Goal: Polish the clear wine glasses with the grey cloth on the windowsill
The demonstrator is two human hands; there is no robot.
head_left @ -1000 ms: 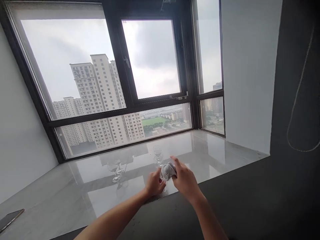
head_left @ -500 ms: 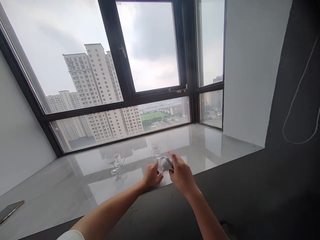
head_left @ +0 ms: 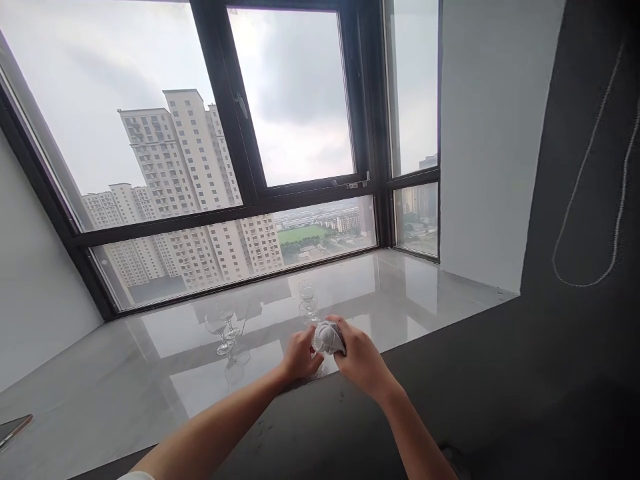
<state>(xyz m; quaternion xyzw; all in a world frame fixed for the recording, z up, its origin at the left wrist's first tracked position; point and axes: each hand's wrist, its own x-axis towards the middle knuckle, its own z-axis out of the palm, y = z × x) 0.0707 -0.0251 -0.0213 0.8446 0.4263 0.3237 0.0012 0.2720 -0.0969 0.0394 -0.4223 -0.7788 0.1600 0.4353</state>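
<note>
Near the front edge of the sill, my left hand (head_left: 299, 357) is closed around a stemmed glass, mostly hidden by my fingers and a cloth. My right hand (head_left: 361, 357) grips a crumpled pale grey cloth (head_left: 327, 338), pressing it over the top of that glass. The two hands are close together with the cloth between them. Just beyond them stands a clear stemmed glass (head_left: 307, 293). Off to the left, two more stand upright side by side, a nearer stemmed glass (head_left: 216, 325) and a farther one (head_left: 231, 320).
The glossy pale window sill (head_left: 140, 387) reflects the window and the glasses. A flat dark device, seemingly a phone (head_left: 14, 430), lies at its left end. Dark window frames (head_left: 200, 219) rise behind. At right, a beaded blind cord (head_left: 575, 193) hangs against the dark wall.
My right hand's raised index finger has folded down onto the cloth, which has turned and now covers more of the glass. The whole view has shifted slightly.
</note>
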